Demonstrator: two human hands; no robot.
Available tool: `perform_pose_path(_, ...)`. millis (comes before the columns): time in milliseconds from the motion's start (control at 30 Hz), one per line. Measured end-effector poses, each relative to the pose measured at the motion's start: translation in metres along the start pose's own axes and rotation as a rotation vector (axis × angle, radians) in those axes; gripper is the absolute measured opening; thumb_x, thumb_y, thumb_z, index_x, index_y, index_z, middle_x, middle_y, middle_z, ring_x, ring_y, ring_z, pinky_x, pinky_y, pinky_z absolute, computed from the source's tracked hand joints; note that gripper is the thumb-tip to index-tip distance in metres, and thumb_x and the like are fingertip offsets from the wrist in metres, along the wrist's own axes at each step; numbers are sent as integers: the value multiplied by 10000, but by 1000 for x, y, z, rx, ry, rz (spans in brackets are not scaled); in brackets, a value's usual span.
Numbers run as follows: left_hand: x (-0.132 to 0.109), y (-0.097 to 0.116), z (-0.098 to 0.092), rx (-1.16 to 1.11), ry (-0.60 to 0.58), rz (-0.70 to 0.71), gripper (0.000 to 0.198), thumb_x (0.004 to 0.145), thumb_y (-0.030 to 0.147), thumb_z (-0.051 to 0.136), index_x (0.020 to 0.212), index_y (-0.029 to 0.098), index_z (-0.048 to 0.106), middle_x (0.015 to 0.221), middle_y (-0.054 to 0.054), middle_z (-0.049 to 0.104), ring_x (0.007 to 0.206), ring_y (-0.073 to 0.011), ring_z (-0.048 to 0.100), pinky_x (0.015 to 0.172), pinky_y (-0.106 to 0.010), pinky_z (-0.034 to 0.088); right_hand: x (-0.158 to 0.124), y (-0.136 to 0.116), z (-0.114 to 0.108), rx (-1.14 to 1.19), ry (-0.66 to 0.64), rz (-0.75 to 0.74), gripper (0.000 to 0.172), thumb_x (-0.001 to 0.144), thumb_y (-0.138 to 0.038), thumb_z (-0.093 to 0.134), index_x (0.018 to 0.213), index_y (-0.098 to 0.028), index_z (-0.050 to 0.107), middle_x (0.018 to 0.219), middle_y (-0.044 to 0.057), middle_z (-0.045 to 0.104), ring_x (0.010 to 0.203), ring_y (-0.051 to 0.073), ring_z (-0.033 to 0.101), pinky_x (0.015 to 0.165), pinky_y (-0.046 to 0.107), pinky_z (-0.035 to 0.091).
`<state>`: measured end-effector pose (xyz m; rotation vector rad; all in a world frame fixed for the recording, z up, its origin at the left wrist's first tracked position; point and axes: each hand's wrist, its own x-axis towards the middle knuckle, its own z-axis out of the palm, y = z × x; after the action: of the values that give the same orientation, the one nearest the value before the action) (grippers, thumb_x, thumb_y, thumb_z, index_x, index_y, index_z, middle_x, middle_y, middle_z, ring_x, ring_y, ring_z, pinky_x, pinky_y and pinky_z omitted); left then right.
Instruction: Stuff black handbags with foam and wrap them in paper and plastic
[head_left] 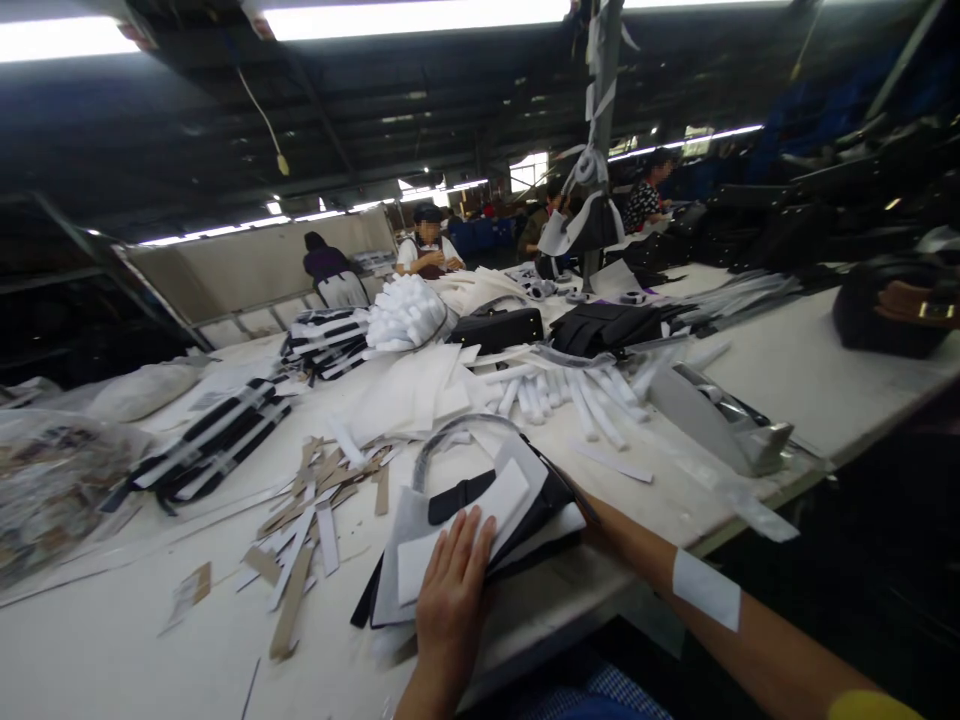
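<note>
A black handbag (551,500) lies at the table's near edge, its looped handle (450,432) wrapped in clear plastic. White foam sheet (420,565) and grey-white sheets cover part of its front. My left hand (454,575) rests on the foam with its fingers stretched out side by side. My right forearm, with a white patch (706,588) stuck on it, reaches to the bag's right side. The right hand itself is hidden behind or inside the bag.
Cardboard and paper strips (300,530) lie left of the bag. Beyond it are white sheets (409,390), foam rolls (592,400) and black bag parts (607,325). A tape dispenser (761,445) stands at the right edge. Several people work farther back.
</note>
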<state>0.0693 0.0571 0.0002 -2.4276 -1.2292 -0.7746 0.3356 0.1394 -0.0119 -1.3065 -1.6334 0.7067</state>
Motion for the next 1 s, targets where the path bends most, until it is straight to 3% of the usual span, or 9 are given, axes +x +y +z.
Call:
perform_pose_path(100, 3, 1, 1, 37, 22, 11, 686, 867, -16, 442, 1500, 238, 367, 1505, -26, 487, 1393, -218, 454, 1087, -409, 492, 0, -1, -7, 8, 2, -5, 381, 890, -406, 518, 1108, -179, 732, 1147, 84, 725, 1112, 304, 662, 1004, 456, 507)
perform_pose_path(300, 5, 17, 9, 82, 71, 29, 562, 953, 103, 439, 1495, 241, 379, 1502, -31, 490, 1382, -228, 468, 1071, -405, 501, -71, 4, -35, -92, 46, -24, 391, 833, -407, 547, 1112, -198, 724, 1187, 113, 714, 1142, 308, 656, 989, 423, 529)
perform_pose_path(400, 2, 33, 18, 110, 120, 80, 514, 979, 141, 421, 1478, 263, 411, 1481, -31, 517, 1365, -232, 489, 1065, -407, 499, -85, -2, -59, -181, 306, 115, 304, 850, -430, 531, 961, -223, 724, 1132, 81, 734, 1098, 291, 676, 987, 420, 526)
perform_pose_path(500, -3, 47, 28, 143, 150, 110, 468, 999, 188, 416, 1453, 293, 448, 1454, -25, 549, 1349, -235, 507, 1053, -416, 501, -69, -26, -77, -226, 538, 136, 267, 880, -428, 519, 958, -228, 678, 1142, 58, 721, 1054, 253, 686, 981, 389, 520)
perform_pose_path(567, -4, 54, 33, 156, 150, 104, 448, 1010, 214, 395, 1447, 295, 458, 1444, -27, 561, 1337, -235, 520, 1039, -417, 508, -47, -48, -77, -229, 433, 76, 281, 898, -429, 522, 1043, -231, 660, 1147, 53, 712, 1024, 227, 692, 948, 343, 527)
perform_pose_path(667, -3, 58, 34, 159, 150, 93, 439, 1020, 233, 364, 1444, 300, 461, 1427, -20, 579, 1319, -224, 538, 1021, -407, 517, -7, -71, -53, -349, -37, 52, 342, 967, -429, 422, 1112, -225, 656, 1139, 59, 713, 1027, 204, 683, 905, 297, 525)
perform_pose_path(733, -2, 60, 33, 157, 156, 90, 435, 1025, 243, 351, 1440, 309, 464, 1410, -12, 594, 1307, -213, 548, 1014, -402, 520, 20, -75, -26, -496, -279, 85, 395, 983, -462, 393, 1025, -212, 695, 1052, 76, 738, 1003, 228, 685, 892, 322, 515)
perform_pose_path(867, -3, 61, 32, 161, 187, 77, 428, 1029, 253, 335, 1426, 314, 482, 1382, -6, 619, 1282, -205, 570, 998, -396, 525, 61, -67, 28, -647, -450, 177, 615, 845, -720, 516, 678, -160, 709, 811, 171, 739, 939, 346, 690, 864, 431, 496)
perform_pose_path(1000, -13, 51, 28, 171, 169, 96, 430, 1022, 260, 372, 1437, 321, 466, 1413, -4, 592, 1305, -212, 549, 1013, -395, 511, 76, -58, 58, -691, -526, 246, 622, 742, -758, 637, 671, -144, 705, 841, 177, 734, 1014, 351, 668, 900, 434, 482)
